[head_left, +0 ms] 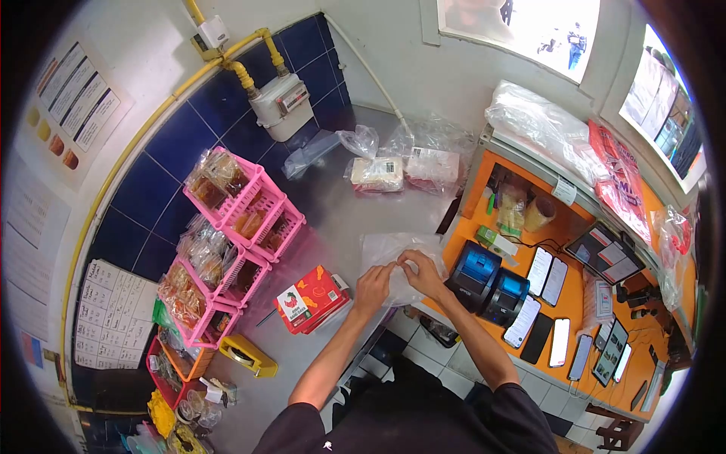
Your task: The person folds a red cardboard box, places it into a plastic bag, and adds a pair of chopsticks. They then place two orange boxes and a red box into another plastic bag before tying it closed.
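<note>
Both bare hands work at a translucent plastic bag [378, 248] that lies over the near edge of the steel bench [333, 227]. The left hand [372, 289] and the right hand [425, 276] meet above it, each grip narrow, fingertips apparently pinching its film. The step in hand looks like finding or parting the bag's edge; film this thin calls for a light pinch and separated layers.

Beside the left forearm, red printed cartons [310, 299] carry a white logo panel; its top word seems to be "AYAM", the rest uncertain. On the right, a blue-topped receipt printer [474, 276] appears marked "EPSON". Farther off, wrapped packs [378, 174] bear a barcode label, the red printed bag [616, 178] shows only broken lettering, and the gas meter [283, 106] has a label too small to read.
</note>
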Tool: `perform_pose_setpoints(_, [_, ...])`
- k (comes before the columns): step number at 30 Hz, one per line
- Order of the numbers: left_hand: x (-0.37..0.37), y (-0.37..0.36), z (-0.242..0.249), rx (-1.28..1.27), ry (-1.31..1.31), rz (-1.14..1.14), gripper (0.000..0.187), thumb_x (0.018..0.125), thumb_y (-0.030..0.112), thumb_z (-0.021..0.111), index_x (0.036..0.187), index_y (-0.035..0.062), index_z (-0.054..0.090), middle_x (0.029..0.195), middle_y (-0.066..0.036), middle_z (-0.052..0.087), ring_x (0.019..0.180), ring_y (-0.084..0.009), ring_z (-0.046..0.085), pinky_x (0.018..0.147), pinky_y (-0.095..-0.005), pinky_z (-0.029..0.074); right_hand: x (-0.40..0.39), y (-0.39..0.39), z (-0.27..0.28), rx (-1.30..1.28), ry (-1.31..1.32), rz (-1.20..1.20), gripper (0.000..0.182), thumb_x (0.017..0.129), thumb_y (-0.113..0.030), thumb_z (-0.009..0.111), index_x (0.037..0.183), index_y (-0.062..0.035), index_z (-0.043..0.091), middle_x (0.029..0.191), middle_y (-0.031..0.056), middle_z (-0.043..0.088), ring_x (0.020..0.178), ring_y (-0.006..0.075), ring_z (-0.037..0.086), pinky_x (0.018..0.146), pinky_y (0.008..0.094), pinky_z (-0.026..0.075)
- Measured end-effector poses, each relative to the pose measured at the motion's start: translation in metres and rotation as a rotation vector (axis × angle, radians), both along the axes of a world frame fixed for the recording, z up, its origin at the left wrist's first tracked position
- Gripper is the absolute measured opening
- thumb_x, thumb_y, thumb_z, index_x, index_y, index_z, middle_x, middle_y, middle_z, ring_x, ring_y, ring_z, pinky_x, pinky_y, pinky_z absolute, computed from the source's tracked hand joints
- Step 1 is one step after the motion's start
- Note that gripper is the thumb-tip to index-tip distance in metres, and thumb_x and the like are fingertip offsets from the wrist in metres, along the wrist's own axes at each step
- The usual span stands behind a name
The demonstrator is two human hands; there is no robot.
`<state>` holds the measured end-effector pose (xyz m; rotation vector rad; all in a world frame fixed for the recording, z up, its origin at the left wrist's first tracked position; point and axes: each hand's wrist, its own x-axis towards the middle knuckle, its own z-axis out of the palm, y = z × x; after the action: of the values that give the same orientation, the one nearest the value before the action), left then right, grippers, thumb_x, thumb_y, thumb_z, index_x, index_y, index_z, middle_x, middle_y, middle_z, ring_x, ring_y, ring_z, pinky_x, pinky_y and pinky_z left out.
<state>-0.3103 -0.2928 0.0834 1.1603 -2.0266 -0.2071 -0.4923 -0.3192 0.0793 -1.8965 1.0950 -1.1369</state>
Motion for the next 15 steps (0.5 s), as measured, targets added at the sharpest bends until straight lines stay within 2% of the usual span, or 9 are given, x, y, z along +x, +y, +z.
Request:
perform_pose_setpoints(1, [0.004,0.002,-0.002,-0.004,0.005,-0.002,0.018,0.087,0.004,0.064,0.105,0.0019,0.066,0.086,-0.014,0.067,0.080,-0.0324,0.065,0.068,-0.0426,0.052,0.001,-0.002,-0.007,0.000,-0.002,0.005,0.019,0.079,0.005,0.059,0.095,-0.0044,0.061,0.103,0.0134,0.065,0.101,0.0345,0.060,0.087,0.0408,0.046])
perform_pose_setpoints(3, [0.009,0.003,-0.008,0.058,0.016,0.047,0.018,0.088,0.004,0.064,0.105,0.0019,0.065,0.087,-0.015,0.067,0.079,-0.0328,0.066,0.067,-0.0428,0.052,0.006,-0.005,-0.012,-0.088,0.101,-0.025,0.020,0.077,0.006,0.062,0.095,-0.0043,0.061,0.090,0.0121,0.065,0.092,0.0327,0.062,0.085,0.0391,0.046])
perform_pose_setpoints(5, [0.013,0.003,-0.013,0.119,0.029,0.098,0.018,0.088,0.004,0.064,0.106,0.0019,0.064,0.087,-0.015,0.068,0.077,-0.0333,0.066,0.066,-0.0431,0.052,0.015,-0.003,-0.012,-0.087,0.095,-0.027,0.019,0.077,0.003,0.063,0.094,-0.0049,0.062,0.092,0.0113,0.065,0.094,0.0324,0.061,0.087,0.0400,0.044])
perform_pose_setpoints(7, [0.013,0.008,-0.005,0.228,0.149,0.099,0.011,0.089,0.004,0.062,0.100,0.0007,0.064,0.089,-0.015,0.068,0.082,-0.0333,0.065,0.072,-0.0428,0.052,0.024,0.005,0.001,-0.079,0.095,-0.026,0.018,0.076,0.001,0.064,0.092,-0.0056,0.062,0.095,0.0104,0.065,0.097,0.0321,0.061,0.089,0.0408,0.043])
perform_pose_setpoints(9, [0.019,0.005,-0.001,0.150,0.098,0.070,0.008,0.090,0.005,0.062,0.097,0.0013,0.063,0.093,-0.014,0.067,0.087,-0.0329,0.063,0.076,-0.0424,0.051,0.029,0.016,0.012,-0.039,0.144,-0.034,0.013,0.078,-0.008,0.070,0.089,-0.0065,0.064,0.102,0.0080,0.065,0.106,0.0305,0.057,0.096,0.0455,0.038])
perform_pose_setpoints(10, [0.021,0.005,0.000,0.071,0.045,0.030,0.006,0.090,0.007,0.061,0.093,0.0018,0.063,0.096,-0.013,0.067,0.092,-0.0324,0.061,0.080,-0.0419,0.051,0.030,0.017,0.006,-0.039,0.148,-0.027,0.013,0.078,-0.008,0.070,0.089,-0.0065,0.064,0.102,0.0080,0.065,0.106,0.0305,0.057,0.096,0.0455,0.038])
perform_pose_setpoints(12, [0.023,0.008,0.002,0.069,0.015,0.034,0.007,0.090,0.006,0.061,0.094,0.0014,0.063,0.098,-0.012,0.067,0.094,-0.0323,0.060,0.083,-0.0418,0.050,0.030,0.017,-0.007,-0.014,0.228,-0.011,0.017,0.080,-0.018,0.074,0.091,-0.0074,0.067,0.108,0.0056,0.064,0.116,0.0287,0.052,0.100,0.0537,0.033])
perform_pose_setpoints(13, [0.024,0.007,0.005,0.065,-0.019,0.033,0.007,0.090,0.006,0.061,0.094,0.0011,0.064,0.101,-0.012,0.066,0.096,-0.0321,0.058,0.085,-0.0417,0.049,0.029,0.017,-0.010,-0.021,0.231,-0.004,0.017,0.080,-0.018,0.074,0.091,-0.0074,0.067,0.108,0.0056,0.064,0.116,0.0287,0.052,0.100,0.0537,0.033])
perform_pose_setpoints(15, [0.020,0.010,0.011,0.023,0.062,0.062,0.007,0.090,0.004,0.061,0.094,0.0015,0.066,0.099,-0.011,0.067,0.095,-0.0309,0.059,0.084,-0.0407,0.049,0.028,0.018,-0.015,-0.051,0.281,0.002,0.023,0.082,-0.026,0.074,0.097,-0.0086,0.071,0.115,0.0049,0.062,0.121,0.0296,0.048,0.103,0.0610,0.029])
